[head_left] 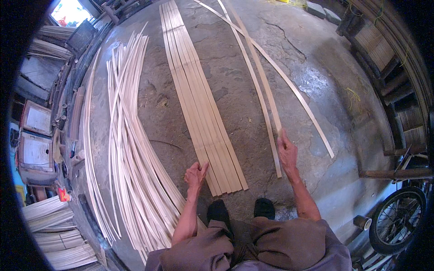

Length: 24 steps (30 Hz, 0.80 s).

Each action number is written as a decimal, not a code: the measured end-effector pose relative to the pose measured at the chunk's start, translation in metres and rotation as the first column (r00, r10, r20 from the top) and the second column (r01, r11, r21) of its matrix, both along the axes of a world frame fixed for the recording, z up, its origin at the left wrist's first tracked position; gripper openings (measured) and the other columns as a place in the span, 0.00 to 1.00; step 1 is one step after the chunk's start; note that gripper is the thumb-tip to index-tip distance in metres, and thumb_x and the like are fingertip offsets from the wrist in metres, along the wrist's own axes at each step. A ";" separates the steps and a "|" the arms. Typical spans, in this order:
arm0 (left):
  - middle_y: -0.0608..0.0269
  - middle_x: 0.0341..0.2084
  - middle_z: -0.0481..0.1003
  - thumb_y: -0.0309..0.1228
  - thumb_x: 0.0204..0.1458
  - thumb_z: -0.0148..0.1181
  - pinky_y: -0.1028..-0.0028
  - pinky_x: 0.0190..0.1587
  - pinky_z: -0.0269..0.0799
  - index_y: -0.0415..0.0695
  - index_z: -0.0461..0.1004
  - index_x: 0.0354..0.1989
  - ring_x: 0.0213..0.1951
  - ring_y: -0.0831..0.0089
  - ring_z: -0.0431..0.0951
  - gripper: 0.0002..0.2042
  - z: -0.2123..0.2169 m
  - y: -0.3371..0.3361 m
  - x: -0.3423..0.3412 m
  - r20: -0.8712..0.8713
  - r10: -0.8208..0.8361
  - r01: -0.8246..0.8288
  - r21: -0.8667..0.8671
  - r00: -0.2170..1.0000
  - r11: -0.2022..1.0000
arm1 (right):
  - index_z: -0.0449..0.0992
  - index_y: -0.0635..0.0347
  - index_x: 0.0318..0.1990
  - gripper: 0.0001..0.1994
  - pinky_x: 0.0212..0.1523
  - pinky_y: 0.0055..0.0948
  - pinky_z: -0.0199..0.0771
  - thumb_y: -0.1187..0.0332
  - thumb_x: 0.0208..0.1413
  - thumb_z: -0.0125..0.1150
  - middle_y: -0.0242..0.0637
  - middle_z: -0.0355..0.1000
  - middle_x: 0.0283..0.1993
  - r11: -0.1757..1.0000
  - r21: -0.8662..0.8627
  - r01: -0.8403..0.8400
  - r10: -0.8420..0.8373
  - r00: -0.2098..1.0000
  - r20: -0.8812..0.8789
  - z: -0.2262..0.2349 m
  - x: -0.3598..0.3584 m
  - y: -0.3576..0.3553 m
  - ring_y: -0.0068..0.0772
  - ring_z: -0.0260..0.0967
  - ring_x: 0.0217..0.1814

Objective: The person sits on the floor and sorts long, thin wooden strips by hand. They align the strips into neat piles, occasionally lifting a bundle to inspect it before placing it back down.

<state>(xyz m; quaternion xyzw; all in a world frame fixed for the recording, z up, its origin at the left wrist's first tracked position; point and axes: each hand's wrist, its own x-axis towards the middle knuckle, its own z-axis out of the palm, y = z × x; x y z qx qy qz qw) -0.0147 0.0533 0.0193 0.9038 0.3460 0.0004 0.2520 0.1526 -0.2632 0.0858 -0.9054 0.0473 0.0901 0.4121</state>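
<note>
Several flat, pale bamboo strips (202, 97) lie edge to edge in a long row on the floor before me. My left hand (195, 175) is beside the near left edge of this row, fingers curled; whether anything is in them is hidden. To the right, my right hand (288, 151) grips the near end of a long bamboo strip (261, 67) that stretches away from me. Just left of it lies another loose strip (253, 79). A third strip (296, 94) crosses both at the far end and slants toward the right.
A large bundle of thin strips (129, 135) spreads on the floor at my left. Stacked strips (58, 235) and dark poles (68, 90) line the left wall. A spoked wheel (400, 219) stands at the right, below a wooden bar (393, 174). My feet (264, 208) are close to the row's near end.
</note>
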 end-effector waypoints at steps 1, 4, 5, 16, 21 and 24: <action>0.51 0.18 0.74 0.58 0.46 0.59 0.55 0.31 0.70 0.43 0.71 0.21 0.26 0.50 0.77 0.26 0.001 0.001 -0.001 -0.006 0.002 -0.002 0.004 1.000 1.000 | 0.65 0.53 0.62 0.22 0.37 0.24 0.69 0.63 0.61 0.54 0.32 0.74 0.32 1.000 0.026 0.004 -0.006 0.999 0.050 -0.009 -0.002 -0.002 0.20 0.64 0.32; 0.50 0.19 0.74 0.58 0.46 0.59 0.54 0.31 0.70 0.43 0.71 0.21 0.27 0.51 0.78 0.26 0.002 -0.005 0.005 -0.003 -0.015 0.015 -0.017 1.000 1.000 | 0.65 0.52 0.62 0.22 0.36 0.27 0.69 0.61 0.62 0.52 0.37 0.74 0.31 0.998 0.043 0.037 -0.044 0.985 0.166 -0.048 -0.003 -0.032 0.23 0.65 0.30; 0.50 0.19 0.74 0.58 0.46 0.59 0.55 0.31 0.70 0.43 0.71 0.21 0.27 0.51 0.78 0.26 0.002 -0.005 0.003 0.002 -0.011 0.011 -0.029 1.000 1.000 | 0.66 0.52 0.62 0.21 0.37 0.28 0.69 0.60 0.62 0.51 0.39 0.75 0.32 0.999 0.024 0.040 -0.044 0.984 0.173 -0.050 -0.002 -0.037 0.25 0.66 0.31; 0.49 0.21 0.75 0.56 0.47 0.60 0.55 0.33 0.71 0.42 0.72 0.23 0.29 0.48 0.77 0.25 0.009 -0.006 0.004 -0.070 0.015 -0.017 -0.024 0.997 1.000 | 0.65 0.55 0.60 0.22 0.48 0.46 0.68 0.57 0.61 0.48 0.51 0.72 0.42 0.943 -0.197 -0.267 0.309 0.923 0.229 -0.066 -0.015 0.016 0.52 0.70 0.45; 0.49 0.20 0.75 0.58 0.46 0.59 0.55 0.31 0.70 0.43 0.72 0.22 0.28 0.49 0.77 0.25 0.014 -0.006 0.006 -0.077 0.025 -0.024 0.017 0.997 1.000 | 0.62 0.58 0.62 0.26 0.41 0.45 0.68 0.60 0.58 0.52 0.44 0.73 0.36 0.842 -0.270 -0.467 0.521 0.835 0.177 -0.070 -0.050 0.102 0.44 0.72 0.41; 0.50 0.19 0.75 0.59 0.46 0.58 0.54 0.30 0.70 0.44 0.71 0.21 0.28 0.50 0.77 0.26 0.008 -0.006 0.004 -0.045 0.033 -0.032 0.033 0.998 0.999 | 0.59 0.57 0.64 0.30 0.38 0.43 0.67 0.60 0.54 0.56 0.42 0.73 0.36 0.823 -0.344 -0.452 0.538 0.816 0.214 -0.068 -0.063 0.120 0.41 0.72 0.40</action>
